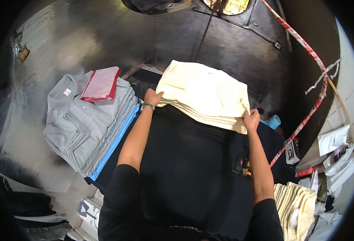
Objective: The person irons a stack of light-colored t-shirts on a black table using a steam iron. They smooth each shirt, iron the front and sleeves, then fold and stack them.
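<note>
Before me, several cream garments (pixel 201 89) lie in a flat stack at the far side of a black-covered table (pixel 183 168). My left hand (pixel 153 98), with a metal-band watch on the wrist, holds the left edge of the cream fabric between thumb and fingers. At the opposite edge my right hand (pixel 251 120) pinches a bunched bit of the same cloth. A dark iron (pixel 241 163) rests on the table beside my right forearm, which partly hides it.
Left of the cream stack are grey polo shirts (pixel 95 120) over light blue cloth, topped by folded pink-and-red fabric (pixel 101 82). A cord wrapped in red-and-white tape (pixel 311 49) hangs at right, near a blue roll (pixel 274 122). More cream garments (pixel 296 208) lie at lower right.
</note>
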Motion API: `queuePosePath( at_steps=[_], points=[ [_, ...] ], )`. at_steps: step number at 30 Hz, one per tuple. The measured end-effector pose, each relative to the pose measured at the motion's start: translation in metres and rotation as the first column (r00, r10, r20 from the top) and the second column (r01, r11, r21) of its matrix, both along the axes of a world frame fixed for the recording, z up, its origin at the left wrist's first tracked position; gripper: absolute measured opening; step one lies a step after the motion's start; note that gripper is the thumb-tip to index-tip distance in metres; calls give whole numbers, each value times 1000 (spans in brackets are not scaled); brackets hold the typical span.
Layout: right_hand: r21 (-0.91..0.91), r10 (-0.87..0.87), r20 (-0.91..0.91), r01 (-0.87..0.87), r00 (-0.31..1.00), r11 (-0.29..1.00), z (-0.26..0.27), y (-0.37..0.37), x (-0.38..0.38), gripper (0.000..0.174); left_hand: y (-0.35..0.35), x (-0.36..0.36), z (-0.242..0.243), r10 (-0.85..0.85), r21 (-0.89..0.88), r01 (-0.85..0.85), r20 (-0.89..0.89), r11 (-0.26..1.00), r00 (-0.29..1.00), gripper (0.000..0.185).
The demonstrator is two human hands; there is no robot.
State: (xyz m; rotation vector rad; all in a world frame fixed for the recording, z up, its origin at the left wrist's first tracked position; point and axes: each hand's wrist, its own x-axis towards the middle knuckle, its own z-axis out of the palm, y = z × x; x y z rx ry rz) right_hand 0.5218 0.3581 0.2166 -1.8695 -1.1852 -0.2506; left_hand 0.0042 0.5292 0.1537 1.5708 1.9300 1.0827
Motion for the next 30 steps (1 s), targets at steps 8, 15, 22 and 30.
queuePosePath(
  at_steps=[8,15,22,30],
  points=[
    [397,344,-500,-142,795,907,66,-103,-12,26,-110,-22,85,-292,206,216,790,955,539,9],
    [272,270,-737,-93,619,958,-10,-415,-18,62,-379,-75,33,-378,142,424,746,894,548,31],
    [-321,-350,-868,140,353,937,-201,-669,-81,30,-581,-126,-149,-37,-587,592,693,552,720,36],
    [-477,-304,-782,-208,544,854,-233,-568,9,45,-450,-58,-136,-135,-607,375,404,701,905,35]
  ],
)
